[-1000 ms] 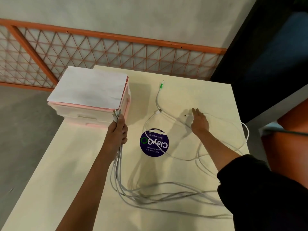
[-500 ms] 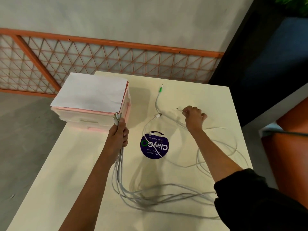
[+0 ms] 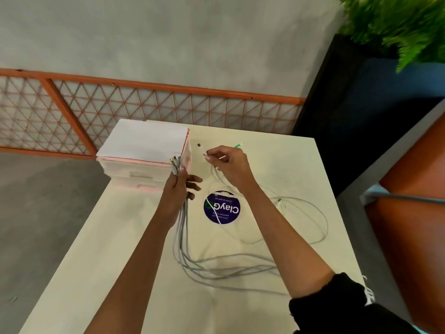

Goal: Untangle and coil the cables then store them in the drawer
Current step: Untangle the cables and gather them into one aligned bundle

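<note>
The task looks to be at an early stage: the left hand [image 3: 179, 189] clamps its fingers on a bundle of cable ends [image 3: 174, 163] just beside the seemingly shut drawer unit [image 3: 134, 171], the right hand [image 3: 232, 165] pinches another end, and the cables [image 3: 182, 233] sprawl uncoiled across the desk [image 3: 115, 273].

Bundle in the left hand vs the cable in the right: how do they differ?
Count: the bundle is several strands, the single cable one. Hold: the left hand clasps the bundle below its plugs; the right hand pinches the single cable at fingertips. Both trail down onto the table.
</note>
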A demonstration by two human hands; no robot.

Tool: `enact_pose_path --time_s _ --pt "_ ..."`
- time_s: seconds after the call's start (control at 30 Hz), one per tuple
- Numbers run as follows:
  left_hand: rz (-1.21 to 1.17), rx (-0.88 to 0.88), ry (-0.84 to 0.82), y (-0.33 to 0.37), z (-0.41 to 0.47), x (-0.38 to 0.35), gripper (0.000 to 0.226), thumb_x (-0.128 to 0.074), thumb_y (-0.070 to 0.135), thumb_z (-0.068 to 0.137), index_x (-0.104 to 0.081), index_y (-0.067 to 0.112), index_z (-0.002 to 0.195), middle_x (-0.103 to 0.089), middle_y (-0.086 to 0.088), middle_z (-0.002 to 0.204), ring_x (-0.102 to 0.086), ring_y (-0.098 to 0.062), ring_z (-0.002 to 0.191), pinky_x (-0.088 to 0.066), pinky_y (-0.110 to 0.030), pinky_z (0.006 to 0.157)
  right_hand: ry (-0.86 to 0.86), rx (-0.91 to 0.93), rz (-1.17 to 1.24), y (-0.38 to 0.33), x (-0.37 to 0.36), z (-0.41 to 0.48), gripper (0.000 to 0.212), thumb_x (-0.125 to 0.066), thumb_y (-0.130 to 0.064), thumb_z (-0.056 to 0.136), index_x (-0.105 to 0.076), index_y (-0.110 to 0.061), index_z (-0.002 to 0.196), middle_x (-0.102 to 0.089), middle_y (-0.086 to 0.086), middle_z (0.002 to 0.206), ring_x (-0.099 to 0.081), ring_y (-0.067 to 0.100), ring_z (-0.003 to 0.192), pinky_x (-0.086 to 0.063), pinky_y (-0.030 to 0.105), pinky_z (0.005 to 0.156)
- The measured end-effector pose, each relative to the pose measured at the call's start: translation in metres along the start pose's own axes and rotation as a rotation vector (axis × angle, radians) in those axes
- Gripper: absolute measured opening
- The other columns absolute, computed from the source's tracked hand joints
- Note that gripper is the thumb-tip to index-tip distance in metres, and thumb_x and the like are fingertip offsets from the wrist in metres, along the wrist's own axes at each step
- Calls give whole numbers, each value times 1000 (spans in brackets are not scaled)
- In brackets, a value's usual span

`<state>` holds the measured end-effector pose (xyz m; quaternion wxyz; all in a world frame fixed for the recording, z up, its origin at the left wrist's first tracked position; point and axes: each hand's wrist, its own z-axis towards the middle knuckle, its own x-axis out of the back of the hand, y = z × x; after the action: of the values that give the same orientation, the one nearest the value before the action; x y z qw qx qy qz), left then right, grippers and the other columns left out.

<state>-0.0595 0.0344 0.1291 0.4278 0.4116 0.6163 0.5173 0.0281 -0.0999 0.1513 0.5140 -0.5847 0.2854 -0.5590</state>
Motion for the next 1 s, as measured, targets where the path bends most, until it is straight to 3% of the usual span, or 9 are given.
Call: enact_pose_path --time_s 0.13,0.27,0.43,0.53,0.6,0.7,0.83,0.93,1.0 --pt "3 -16 -8 3 -14 1 37 -27 29 105 -46 6 127 -67 -10 100 -67 -23 90 -55 -25 71 -40 0 54 -16 -16 -27 14 -74 -13 81 -73 -8 94 -71 4 82 -65 13 65 -53 22 67" --pt "-21 -66 -39 8 -28 -2 37 -25 31 105 -50 13 125 -69 -3 98 -71 -13 81 -58 -30 79 -40 -58 97 -31 -26 -45 11 -75 -15 80 -72 -13 90 -68 2 81 -69 20 63 -60 33 65" --pt "-26 -78 -62 12 -36 -1 44 -23 36 104 -52 7 121 -65 -6 86 -65 -11 66 -57 -29 66 -46 -57 131 -41 -29 -57 13 -74 -13 81 -73 -7 92 -69 6 80 -65 11 61 -56 18 62" --pt "-34 -69 -30 14 -42 0 42 -23 39 103 -51 10 90 -52 -4 67 -45 -7 50 -44 -23 55 -19 61 19 -41 -25 -59 14 -68 -20 86 -73 -9 96 -69 -3 86 -58 -2 69 -43 6 66" --pt "-107 -55 -9 18 -44 3 40 -25 38 104 -41 13 77 -42 1 59 -33 -5 45 -37 -20 50 -39 51 45 -33 -22 -62 21 -60 -27 93 -68 -11 104 -70 -2 97 -60 1 84 -42 7 74" --pt "-281 -46 -11 26 -41 13 37 -28 37 104 -37 17 73 -31 10 51 -26 -4 43 -26 -16 43 -309 2 34 -9 -32 -77 32 -53 -38 95 -64 -14 113 -69 -2 106 -63 12 103 -46 24 95" --pt "-316 -89 43 39 -37 28 38 -31 37 103 -35 20 70 -26 11 50 -22 -4 43 -17 -18 43 -512 -79 -104 14 -44 -110 35 -53 -41 94 -70 -12 86 -69 4 75 -63 10 71 -47 23 76" --pt "-334 -120 137 43 -37 42 39 -33 38 103 -35 22 68 -27 12 49 -22 -4 42 -17 -16 42 -482 -113 -246 39 -37 -127 40 -55 -41 93 -65 -9 72 -59 3 63 -54 9 57 -44 18 62" --pt "-346 -131 208 44 -36 53 40 -34 40 103 -34 22 67 -27 13 47 -21 -4 41 -17 -15 41 -361 -124 -310 62 -23 -130 36 -56 -31 95 -66 -3 74 -63 9 67 -57 16 63 -45 28 67"
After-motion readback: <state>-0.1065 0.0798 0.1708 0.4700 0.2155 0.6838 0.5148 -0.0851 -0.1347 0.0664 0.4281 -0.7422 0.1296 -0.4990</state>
